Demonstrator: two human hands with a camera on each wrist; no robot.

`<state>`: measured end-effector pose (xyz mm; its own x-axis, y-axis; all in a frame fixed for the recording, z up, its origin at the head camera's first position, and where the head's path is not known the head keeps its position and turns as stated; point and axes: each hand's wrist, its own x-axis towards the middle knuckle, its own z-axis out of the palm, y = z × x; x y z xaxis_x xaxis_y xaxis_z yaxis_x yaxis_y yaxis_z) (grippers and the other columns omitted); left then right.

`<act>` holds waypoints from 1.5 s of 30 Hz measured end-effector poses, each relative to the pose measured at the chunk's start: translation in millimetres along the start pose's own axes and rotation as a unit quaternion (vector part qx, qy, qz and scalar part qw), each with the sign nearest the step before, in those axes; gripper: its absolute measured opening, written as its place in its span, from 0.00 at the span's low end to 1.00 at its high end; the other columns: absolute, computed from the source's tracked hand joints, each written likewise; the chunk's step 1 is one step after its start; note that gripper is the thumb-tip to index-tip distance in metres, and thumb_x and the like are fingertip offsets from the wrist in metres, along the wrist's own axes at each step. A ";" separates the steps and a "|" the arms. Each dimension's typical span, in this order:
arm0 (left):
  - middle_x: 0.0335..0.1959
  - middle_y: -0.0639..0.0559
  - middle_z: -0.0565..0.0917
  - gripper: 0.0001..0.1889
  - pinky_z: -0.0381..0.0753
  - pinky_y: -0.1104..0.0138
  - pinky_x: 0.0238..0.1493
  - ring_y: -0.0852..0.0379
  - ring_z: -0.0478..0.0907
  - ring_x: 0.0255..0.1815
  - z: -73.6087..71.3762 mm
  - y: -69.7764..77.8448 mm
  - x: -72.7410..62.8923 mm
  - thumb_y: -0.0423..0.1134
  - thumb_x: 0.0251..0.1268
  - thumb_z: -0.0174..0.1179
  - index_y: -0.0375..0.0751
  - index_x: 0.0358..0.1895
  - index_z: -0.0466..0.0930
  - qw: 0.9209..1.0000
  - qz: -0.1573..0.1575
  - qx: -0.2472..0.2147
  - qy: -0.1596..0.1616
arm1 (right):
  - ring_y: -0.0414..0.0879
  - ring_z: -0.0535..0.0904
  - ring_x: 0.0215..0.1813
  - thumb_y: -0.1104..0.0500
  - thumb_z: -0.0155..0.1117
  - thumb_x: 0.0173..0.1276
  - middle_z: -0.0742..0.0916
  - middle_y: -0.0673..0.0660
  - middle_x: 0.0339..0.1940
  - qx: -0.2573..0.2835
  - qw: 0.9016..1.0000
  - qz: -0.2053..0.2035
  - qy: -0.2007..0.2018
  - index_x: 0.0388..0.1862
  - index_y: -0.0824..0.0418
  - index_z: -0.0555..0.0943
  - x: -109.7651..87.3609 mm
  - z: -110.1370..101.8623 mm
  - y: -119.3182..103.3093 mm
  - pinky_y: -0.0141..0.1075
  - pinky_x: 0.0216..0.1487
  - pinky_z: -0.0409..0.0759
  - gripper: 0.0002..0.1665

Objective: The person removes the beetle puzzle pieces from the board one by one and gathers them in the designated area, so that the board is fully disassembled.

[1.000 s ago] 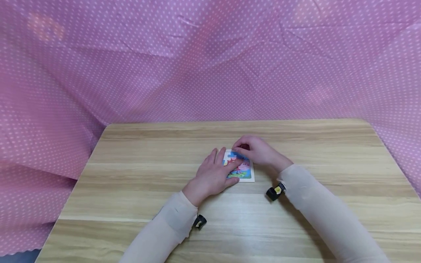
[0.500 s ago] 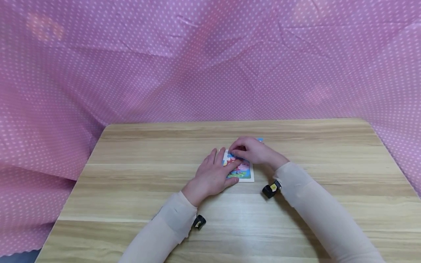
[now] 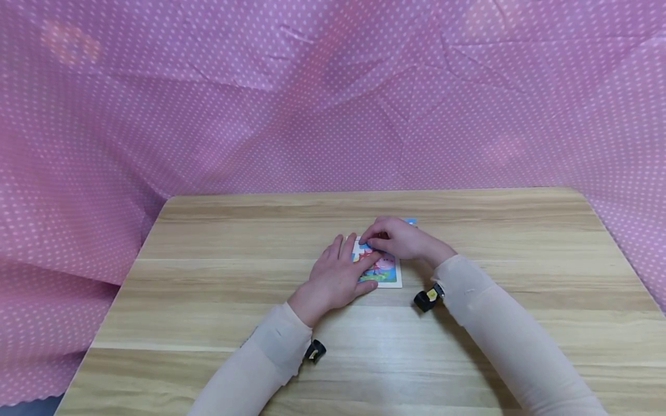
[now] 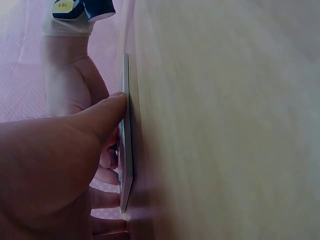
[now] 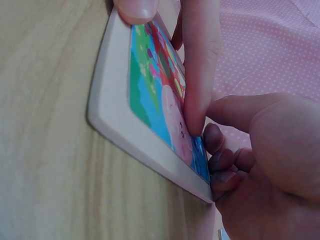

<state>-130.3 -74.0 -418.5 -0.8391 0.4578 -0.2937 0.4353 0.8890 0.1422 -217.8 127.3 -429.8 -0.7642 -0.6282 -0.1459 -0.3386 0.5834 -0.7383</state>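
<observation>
A small jigsaw puzzle (image 3: 386, 276) in a white frame (image 5: 112, 97) lies on the table, its picture showing a pink cartoon figure against blue and green. My left hand (image 3: 335, 278) rests across its left side with fingers spread straight. In the right wrist view, the left index finger (image 5: 200, 65) presses on the picture and the thumb is on the frame's near rim. My right hand (image 3: 403, 238) is bent over the upper part of the puzzle. Its thumb and index finger pinch a small blue puzzle piece (image 3: 369, 243), mostly hidden by the fingers.
A blue piece (image 3: 411, 221) shows on the table just beyond the right hand. The wood-grain table (image 3: 208, 300) stretches out around the puzzle. A pink dotted cloth (image 3: 333, 115) hangs behind its far edge. Black cameras (image 3: 315, 351) sit on both wrists.
My right hand has shifted slightly left along the puzzle's upper part, uncovering the blue piece behind it. The left hand stays in place.
</observation>
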 end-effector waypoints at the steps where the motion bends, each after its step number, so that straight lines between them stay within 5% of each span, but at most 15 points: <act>1: 0.90 0.35 0.48 0.34 0.58 0.43 0.87 0.29 0.47 0.90 0.2 -0.2 0.5 0.65 0.84 0.50 0.70 0.87 0.57 1.000 -0.001 0.000 -0.004 | 0.47 0.78 0.48 0.61 0.60 0.84 0.86 0.54 0.49 0.001 1.000 0.001 -0.001 0.57 0.55 0.91 0.0 0.2 -0.1 0.39 0.51 0.76 0.14; 27: 0.91 0.36 0.48 0.33 0.58 0.44 0.87 0.30 0.47 0.90 -3.4 -0.1 0.5 0.66 0.84 0.49 0.72 0.86 0.58 1.000 -0.005 0.010 -0.011 | 0.51 0.80 0.60 0.62 0.55 0.86 0.84 0.58 0.62 0.028 0.999 0.017 -0.015 0.58 0.55 0.88 -2.1 -1.9 -1.9 0.49 0.65 0.77 0.16; 34: 0.90 0.36 0.49 0.33 0.59 0.44 0.87 0.30 0.48 0.90 -6.0 0.2 -0.8 0.66 0.84 0.49 0.72 0.86 0.59 1.000 -0.003 0.012 -0.009 | 0.49 0.80 0.54 0.61 0.56 0.85 0.87 0.57 0.59 0.033 0.999 0.019 -0.003 0.66 0.59 0.85 -2.8 -1.4 -3.4 0.44 0.60 0.78 0.17; 45: 0.90 0.36 0.49 0.33 0.59 0.45 0.87 0.30 0.48 0.90 -6.9 -0.2 0.1 0.67 0.84 0.48 0.74 0.86 0.57 1.000 -0.002 0.011 -0.015 | 0.47 0.80 0.48 0.63 0.59 0.83 0.90 0.57 0.54 0.052 0.998 0.022 0.014 0.59 0.60 0.88 -0.7 -0.6 -3.4 0.40 0.54 0.78 0.14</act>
<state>-132.6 -74.0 -412.0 -0.8307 0.4539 -0.3225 0.4398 0.8901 0.1197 -216.4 126.1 -426.8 -0.7927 -0.5878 -0.1617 -0.2476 0.5528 -0.7957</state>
